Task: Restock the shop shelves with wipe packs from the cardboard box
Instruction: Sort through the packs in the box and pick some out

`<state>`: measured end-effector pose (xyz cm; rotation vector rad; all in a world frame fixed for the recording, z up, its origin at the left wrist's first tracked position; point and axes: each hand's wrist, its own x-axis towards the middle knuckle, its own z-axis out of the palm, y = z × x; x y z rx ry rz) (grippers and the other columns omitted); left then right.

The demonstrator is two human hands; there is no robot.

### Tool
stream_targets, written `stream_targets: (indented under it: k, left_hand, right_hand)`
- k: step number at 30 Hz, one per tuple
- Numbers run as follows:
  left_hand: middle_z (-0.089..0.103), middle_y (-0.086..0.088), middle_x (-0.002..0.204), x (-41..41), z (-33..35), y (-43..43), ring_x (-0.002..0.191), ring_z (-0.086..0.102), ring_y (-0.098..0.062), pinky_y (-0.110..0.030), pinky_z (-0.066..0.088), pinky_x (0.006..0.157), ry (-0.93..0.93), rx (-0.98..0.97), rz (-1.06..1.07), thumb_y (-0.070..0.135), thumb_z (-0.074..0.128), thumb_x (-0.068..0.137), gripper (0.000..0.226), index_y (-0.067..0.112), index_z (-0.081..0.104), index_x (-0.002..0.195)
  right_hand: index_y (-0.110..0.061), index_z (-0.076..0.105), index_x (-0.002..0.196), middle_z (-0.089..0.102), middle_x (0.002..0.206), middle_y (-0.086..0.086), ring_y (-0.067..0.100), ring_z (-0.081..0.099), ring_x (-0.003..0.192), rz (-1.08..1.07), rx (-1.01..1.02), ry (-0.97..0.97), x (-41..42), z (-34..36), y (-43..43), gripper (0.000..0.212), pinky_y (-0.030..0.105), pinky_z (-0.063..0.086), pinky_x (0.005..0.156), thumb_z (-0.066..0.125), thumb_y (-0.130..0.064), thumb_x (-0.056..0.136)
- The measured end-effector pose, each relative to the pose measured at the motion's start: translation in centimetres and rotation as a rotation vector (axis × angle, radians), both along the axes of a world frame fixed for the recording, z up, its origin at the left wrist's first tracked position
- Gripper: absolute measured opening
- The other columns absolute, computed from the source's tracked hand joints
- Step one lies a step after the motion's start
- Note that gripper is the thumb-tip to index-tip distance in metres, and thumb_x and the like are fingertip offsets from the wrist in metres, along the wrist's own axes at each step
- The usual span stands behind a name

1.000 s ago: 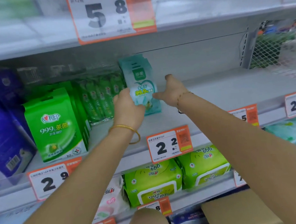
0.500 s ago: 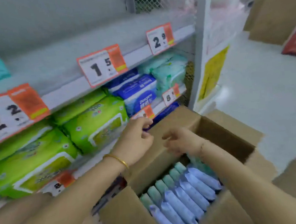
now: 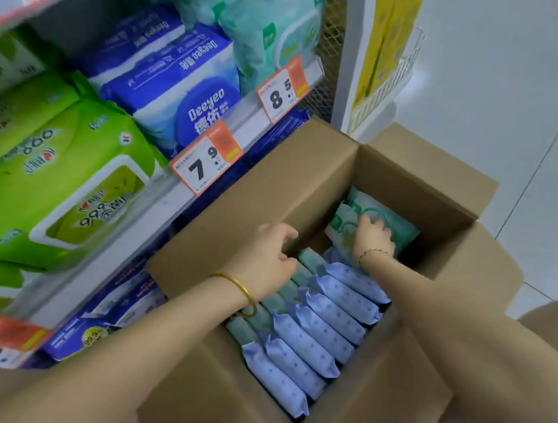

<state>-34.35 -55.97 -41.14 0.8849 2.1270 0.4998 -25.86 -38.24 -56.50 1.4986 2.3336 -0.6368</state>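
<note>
we are looking down into the cardboard box (image 3: 301, 174), which is sitting just right of the shelves (image 3: 148, 221). inside, a row of packs (image 3: 318, 338) is standing on edge. behind it, a leaning pack (image 3: 405, 229) is tilting against the far wall, and our right hand (image 3: 373, 241) is holding it. our left hand (image 3: 265, 261) is hovering over the row's far end.

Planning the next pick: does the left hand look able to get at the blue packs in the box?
Probably yes. The left hand hangs just over the open cardboard box, flaps folded out, and the blue packs stand uncovered close beside it.
</note>
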Motion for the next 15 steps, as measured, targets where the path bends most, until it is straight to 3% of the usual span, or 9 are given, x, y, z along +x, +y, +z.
stream_targets:
  k: [5, 9, 12, 15]
  left_hand:
    - [0.042, -0.001, 0.136, -0.7, -0.8, -0.8, 0.105, 0.058, -0.012, -0.017, 0.039, 0.088, -0.022, -0.036, 0.042, 0.014, 0.049, 0.093, 0.042, 0.017, 0.042, 0.134]
    - [0.046, -0.001, 0.132, -1.0, -1.1, -1.3, 0.109, 0.055, -0.015, -0.027, 0.046, 0.095, -0.055, -0.035, 0.084, 0.015, 0.051, 0.092, 0.041, 0.018, 0.044, 0.132]
    - [0.048, -0.001, 0.130, -0.7, -0.9, -1.7, 0.110, 0.054, -0.016, -0.034, 0.048, 0.098, -0.082, -0.037, 0.109, 0.016, 0.053, 0.091, 0.040, 0.019, 0.046, 0.130]
    - [0.050, -0.004, 0.122, 0.3, -0.2, -2.2, 0.104, 0.060, -0.022, -0.036, 0.053, 0.092, -0.178, -0.035, 0.179, 0.015, 0.052, 0.092, 0.034, 0.018, 0.047, 0.125]
  right_hand:
    - [-0.007, 0.046, 0.124, 0.052, 0.129, 0.016, 0.033, 0.042, 0.125, -0.037, 0.027, -0.065, 0.8, -1.7, 0.5, 0.030, 0.047, 0.038, 0.096, 0.047, -0.014, 0.094]
    - [-0.012, 0.053, 0.117, 0.057, 0.123, 0.011, 0.030, 0.044, 0.121, 0.024, 0.056, -0.145, 0.8, -0.3, 0.3, 0.026, 0.042, 0.037, 0.094, 0.052, -0.019, 0.091]
    - [-0.013, 0.057, 0.110, 0.059, 0.117, 0.008, 0.027, 0.052, 0.110, 0.036, -0.093, -0.199, -0.2, 3.8, 0.7, 0.025, 0.037, 0.040, 0.089, 0.056, -0.020, 0.086]
    - [-0.006, 0.060, 0.104, 0.060, 0.101, 0.008, 0.025, 0.057, 0.089, 0.185, -0.271, -0.213, -1.0, 9.7, 1.1, 0.029, 0.033, 0.049, 0.075, 0.068, -0.021, 0.081]
